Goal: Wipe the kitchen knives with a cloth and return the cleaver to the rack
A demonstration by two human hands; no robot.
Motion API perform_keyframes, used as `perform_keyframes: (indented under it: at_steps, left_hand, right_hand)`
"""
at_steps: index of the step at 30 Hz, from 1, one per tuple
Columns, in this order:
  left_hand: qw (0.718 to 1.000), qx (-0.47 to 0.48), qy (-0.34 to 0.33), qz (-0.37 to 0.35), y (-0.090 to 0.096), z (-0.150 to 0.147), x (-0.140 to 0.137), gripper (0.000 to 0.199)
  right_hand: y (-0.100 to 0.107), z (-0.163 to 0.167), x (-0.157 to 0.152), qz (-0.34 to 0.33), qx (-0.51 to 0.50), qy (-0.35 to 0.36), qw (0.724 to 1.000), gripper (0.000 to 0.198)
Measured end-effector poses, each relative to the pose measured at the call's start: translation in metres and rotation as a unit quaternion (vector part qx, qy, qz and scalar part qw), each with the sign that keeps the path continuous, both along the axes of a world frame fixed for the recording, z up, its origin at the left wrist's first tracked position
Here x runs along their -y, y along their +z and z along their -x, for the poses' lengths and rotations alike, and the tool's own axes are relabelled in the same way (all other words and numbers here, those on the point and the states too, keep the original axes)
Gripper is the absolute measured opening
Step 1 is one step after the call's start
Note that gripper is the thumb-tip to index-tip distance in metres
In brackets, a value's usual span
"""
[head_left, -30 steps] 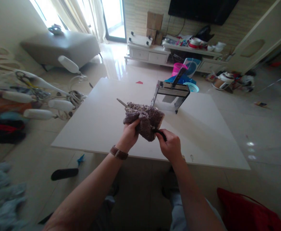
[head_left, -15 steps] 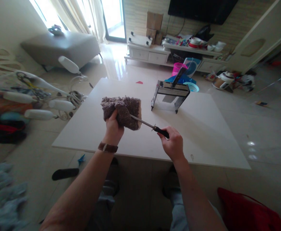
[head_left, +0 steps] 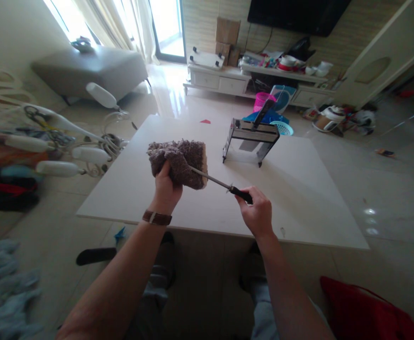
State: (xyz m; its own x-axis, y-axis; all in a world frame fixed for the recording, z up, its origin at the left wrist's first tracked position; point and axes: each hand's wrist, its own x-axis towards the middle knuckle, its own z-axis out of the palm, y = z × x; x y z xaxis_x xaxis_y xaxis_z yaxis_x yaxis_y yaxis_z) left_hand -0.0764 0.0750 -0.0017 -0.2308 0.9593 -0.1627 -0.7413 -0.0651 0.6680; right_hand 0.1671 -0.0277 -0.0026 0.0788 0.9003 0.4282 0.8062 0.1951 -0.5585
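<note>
I log: fluffy brown cloth, clasped in left hand; metal rod, black handle gripped by right hand, far end cloth-covered; any television lettering illegible.

Bright daylight enters by a glass door beside cream curtains and lays a sheen over the tiled floor. A grey padded bench stands near the left wall. A black television hangs on the beige wall (horizontally banded) above a low white cabinet with 2 drawers at its left end.
</note>
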Motion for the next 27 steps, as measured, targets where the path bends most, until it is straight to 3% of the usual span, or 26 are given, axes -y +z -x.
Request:
perform_keyframes:
  at_steps: [17,27]
  left_hand:
    - [0.998,-0.003,-0.053,0.028,-0.008,-0.04,0.025,0.036]
    - [0.994,0.007,-0.096,0.049,-0.01,-0.068,0.044,0.044]
  right_hand:
    - [0.006,0.017,0.003,0.064,-0.024,0.055,0.996,0.025]
    - [0.004,0.015,0.002,0.045,-0.025,0.064,0.997,0.028]
